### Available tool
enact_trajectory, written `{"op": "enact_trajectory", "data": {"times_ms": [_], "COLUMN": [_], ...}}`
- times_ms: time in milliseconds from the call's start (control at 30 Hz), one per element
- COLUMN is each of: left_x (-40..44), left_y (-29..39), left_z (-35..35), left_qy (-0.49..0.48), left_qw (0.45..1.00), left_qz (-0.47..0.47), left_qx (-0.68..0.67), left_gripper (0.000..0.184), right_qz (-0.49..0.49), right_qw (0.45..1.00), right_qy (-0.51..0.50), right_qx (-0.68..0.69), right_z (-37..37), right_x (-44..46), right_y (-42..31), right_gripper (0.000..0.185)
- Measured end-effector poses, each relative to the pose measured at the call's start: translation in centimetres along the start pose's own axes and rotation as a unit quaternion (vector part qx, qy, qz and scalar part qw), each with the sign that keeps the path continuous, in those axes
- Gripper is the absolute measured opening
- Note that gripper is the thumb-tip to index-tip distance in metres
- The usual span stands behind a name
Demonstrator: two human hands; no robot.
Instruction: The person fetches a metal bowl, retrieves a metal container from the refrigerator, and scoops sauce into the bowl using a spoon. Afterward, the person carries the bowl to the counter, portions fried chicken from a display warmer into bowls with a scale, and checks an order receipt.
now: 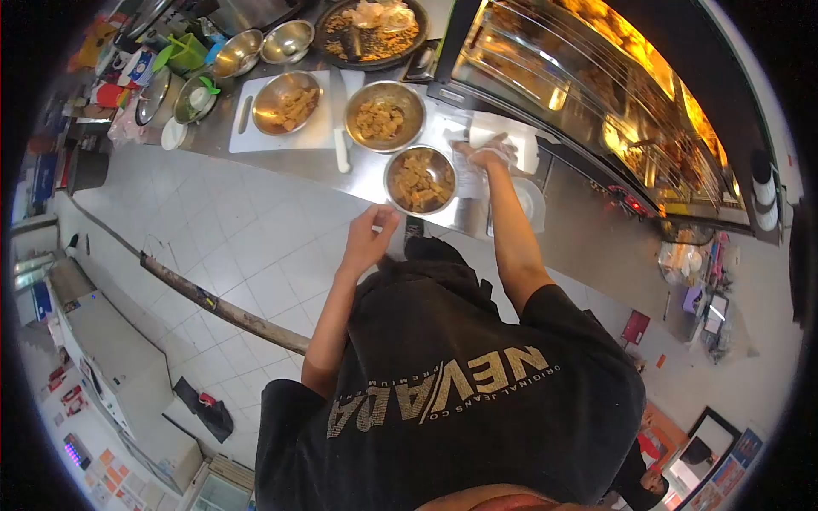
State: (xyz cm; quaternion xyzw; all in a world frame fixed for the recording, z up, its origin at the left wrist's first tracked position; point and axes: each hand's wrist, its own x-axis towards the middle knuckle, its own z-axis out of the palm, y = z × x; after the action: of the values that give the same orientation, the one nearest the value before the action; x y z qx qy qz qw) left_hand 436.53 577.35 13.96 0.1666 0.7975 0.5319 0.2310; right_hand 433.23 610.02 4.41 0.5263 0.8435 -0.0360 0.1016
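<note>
My left hand (371, 237) hovers near the counter's front edge, below a steel bowl of brown food pieces (420, 180). Its fingers are loosely curled with the thumb apart, and nothing shows in them. My right hand (490, 155) reaches over the counter with fingers spread, at the near edge of a white box (511, 143). Clear plastic, apparently a thin glove, covers the fingers. Behind the first bowl stands a second steel bowl of brown pieces (385, 117). A third bowl (287, 103) rests on a white cutting board (247, 140), beside a white-handled knife (342, 152).
A large dark pan (371, 34) and small steel bowls (237, 54) stand at the back. A lit glass display case (588, 94) borders the right side. A clear plastic lid or tray (530, 204) lies near my right forearm. Another person (643, 481) is at the lower right.
</note>
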Motion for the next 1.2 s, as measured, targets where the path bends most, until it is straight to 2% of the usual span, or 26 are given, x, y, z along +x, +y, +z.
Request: {"op": "enact_trajectory", "data": {"times_ms": [133, 300, 333, 433, 467, 567, 667, 767, 833, 900, 967, 1067, 1133, 1167, 1200], "left_x": [-0.6, -1.2, -1.4, -1.8, -1.9, -2.3, -2.3, -2.2, -1.8, -2.0, -1.5, 0.8, 2.8, 3.6, 4.5], "left_y": [-2.8, -6.5, -6.7, -7.3, -7.4, -7.7, -7.3, -7.9, -7.5, -7.2, -7.0, -1.8, 3.0, 4.5, 5.9], "left_z": [-2.5, -4.6, -5.0, -5.8, -5.8, -5.8, -5.7, -6.0, -6.6, -6.9, -7.5, -6.7, -6.6, -6.3, -6.1], "left_qy": [0.028, 0.071, 0.075, 0.09, 0.097, 0.099, 0.118, 0.121, 0.127, 0.117, 0.096, 0.149, 0.104, 0.082, 0.058], "left_qw": [0.998, 0.992, 0.991, 0.984, 0.981, 0.976, 0.973, 0.975, 0.971, 0.97, 0.971, 0.982, 0.988, 0.996, 0.998], "left_qz": [-0.056, -0.105, -0.114, -0.147, -0.158, -0.179, -0.175, -0.165, -0.18, -0.199, -0.212, -0.101, -0.106, -0.044, 0.017], "left_qx": [0.017, -0.018, -0.016, -0.043, -0.058, -0.076, -0.09, -0.083, -0.089, -0.08, -0.054, -0.049, -0.051, -0.009, 0.033], "left_gripper": [0.024, 0.023, 0.024, 0.025, 0.025, 0.025, 0.027, 0.026, 0.025, 0.023, 0.019, 0.021, 0.031, 0.038, 0.045], "right_qz": [0.024, 0.006, -0.013, 0.0, -0.01, 0.004, -0.085, -0.076, -0.143, -0.184, -0.194, -0.105, -0.061, -0.038, -0.021], "right_qw": [0.999, 0.993, 0.987, 0.977, 0.979, 0.982, 0.981, 0.993, 0.972, 0.918, 0.804, 0.624, 0.547, 0.506, 0.489], "right_qy": [-0.045, -0.119, -0.161, -0.196, -0.189, -0.17, -0.174, -0.08, -0.109, -0.181, -0.277, -0.371, -0.387, -0.392, -0.388], "right_qx": [-0.008, 0.006, 0.002, 0.085, 0.072, 0.087, 0.028, 0.046, 0.152, 0.302, 0.488, 0.68, 0.74, 0.767, 0.781], "right_z": [-0.5, -1.9, -2.5, -1.9, -1.8, -0.4, -3.7, -5.4, -9.2, -9.2, -7.4, -10.8, -10.3, -9.8, -9.5], "right_x": [1.7, 2.9, 3.2, 3.5, 3.4, 4.2, 2.7, 1.7, 0.5, -0.5, -1.2, -7.2, -9.6, -10.5, -11.5], "right_y": [-0.3, 0.3, 0.6, 0.7, 0.4, -0.6, -0.5, -0.3, 0.3, 1.0, 1.2, -1.5, -3.8, -5.3, -7.1], "right_gripper": [0.12, 0.121, 0.106, 0.099, 0.087, 0.085, 0.078, 0.073, 0.066, 0.058, 0.051, 0.043, 0.045, 0.046, 0.049]}}
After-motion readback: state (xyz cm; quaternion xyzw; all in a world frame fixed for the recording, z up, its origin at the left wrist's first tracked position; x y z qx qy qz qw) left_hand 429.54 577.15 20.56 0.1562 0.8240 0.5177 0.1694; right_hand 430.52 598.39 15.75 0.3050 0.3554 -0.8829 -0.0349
